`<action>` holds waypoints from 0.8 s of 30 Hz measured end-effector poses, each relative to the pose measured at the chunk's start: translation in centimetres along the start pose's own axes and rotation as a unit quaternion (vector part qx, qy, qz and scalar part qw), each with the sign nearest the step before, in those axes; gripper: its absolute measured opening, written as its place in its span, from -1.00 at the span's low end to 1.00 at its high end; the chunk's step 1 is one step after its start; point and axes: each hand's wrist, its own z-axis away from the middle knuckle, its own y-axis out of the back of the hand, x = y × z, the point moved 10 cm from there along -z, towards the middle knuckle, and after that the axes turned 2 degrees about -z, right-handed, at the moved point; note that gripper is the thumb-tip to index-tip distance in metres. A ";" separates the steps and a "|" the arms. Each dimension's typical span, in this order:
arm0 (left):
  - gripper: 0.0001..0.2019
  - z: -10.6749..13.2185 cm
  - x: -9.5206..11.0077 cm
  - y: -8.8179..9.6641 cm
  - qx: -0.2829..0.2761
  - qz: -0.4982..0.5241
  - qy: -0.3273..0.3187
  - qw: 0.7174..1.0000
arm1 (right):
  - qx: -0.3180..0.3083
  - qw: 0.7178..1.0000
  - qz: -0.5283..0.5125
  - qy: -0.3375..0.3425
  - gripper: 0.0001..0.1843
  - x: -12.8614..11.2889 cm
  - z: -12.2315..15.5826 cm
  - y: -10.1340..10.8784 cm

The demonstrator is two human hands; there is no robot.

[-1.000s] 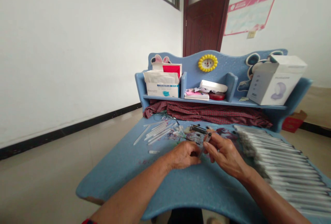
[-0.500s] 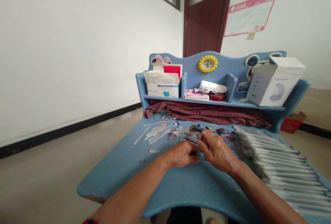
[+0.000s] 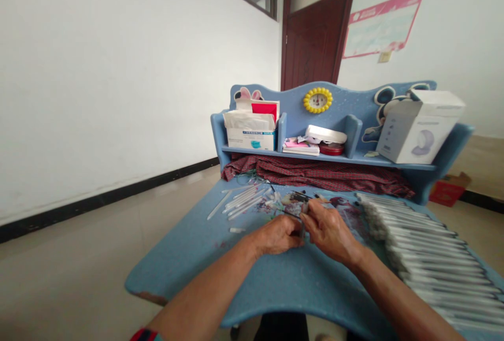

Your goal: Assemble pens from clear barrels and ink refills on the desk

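Note:
Both hands meet over the middle of the desk. My left hand (image 3: 277, 235) is closed with curled fingers around a small translucent piece (image 3: 302, 232), mostly hidden by the fingers. My right hand (image 3: 328, 228) pinches at the upper end of it, where a greyish bit shows at the fingertips; its kind is too small to tell. A thin dark stick (image 3: 290, 214) lies just beyond my left hand. Farther left lie several clear pen barrels (image 3: 244, 202), and a short white piece (image 3: 237, 230) rests near my left wrist.
Rows of clear pens (image 3: 437, 246) with greyish ends fill the right side of the blue desk (image 3: 177, 273). Small dark parts (image 3: 299, 196) lie behind my hands. A checked cloth (image 3: 315, 174) runs below the shelf, which holds a mask box (image 3: 250, 139) and a white carton (image 3: 419, 128).
The view has shifted slightly, so the desk appears a little lower and to the right. Both hands keep nearly the same hold and place.

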 end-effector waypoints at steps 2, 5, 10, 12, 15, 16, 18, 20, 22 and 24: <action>-0.90 0.0 0.0 0.0 0.000 -0.006 -0.001 1.000 | -0.005 1.000 -0.008 -0.010 -0.84 0.2 0.0 -0.1; -0.94 0.0 -0.1 0.0 0.000 -0.011 -0.004 1.000 | -0.019 0.998 -0.043 -0.032 -0.86 0.5 0.1 -0.3; -0.93 0.0 -0.3 0.0 -0.004 -0.009 0.002 1.000 | -0.013 0.996 -0.077 -0.043 -0.85 0.7 0.3 -0.1; -0.92 0.0 -0.3 0.1 -0.005 -0.006 0.009 1.000 | -0.007 0.994 -0.091 -0.053 -0.84 1.0 0.4 0.0; -0.93 -0.1 -0.4 0.3 -0.004 0.004 0.025 1.000 | -0.001 0.987 -0.138 -0.086 -0.84 2.2 0.6 -0.2; -0.93 -0.2 -0.5 0.4 -0.003 0.007 0.031 0.999 | 0.000 0.982 -0.160 -0.099 -0.84 2.6 0.7 -0.3; -0.93 -0.2 -0.9 0.4 -0.002 0.015 0.049 0.999 | 0.006 0.974 -0.192 -0.119 -0.83 3.4 0.8 -0.4; -0.92 -0.3 -1.3 0.4 0.000 0.027 0.063 0.998 | 0.020 0.973 -0.193 -0.129 -0.82 3.9 0.8 -0.1; -0.88 -0.4 -1.5 0.6 0.011 0.045 0.069 0.997 | 0.043 0.977 -0.164 -0.128 -0.80 4.2 0.7 0.5; -0.86 -0.5 -1.7 0.8 0.019 0.064 0.073 0.995 | 0.066 0.983 -0.120 -0.121 -0.78 4.4 0.5 1.3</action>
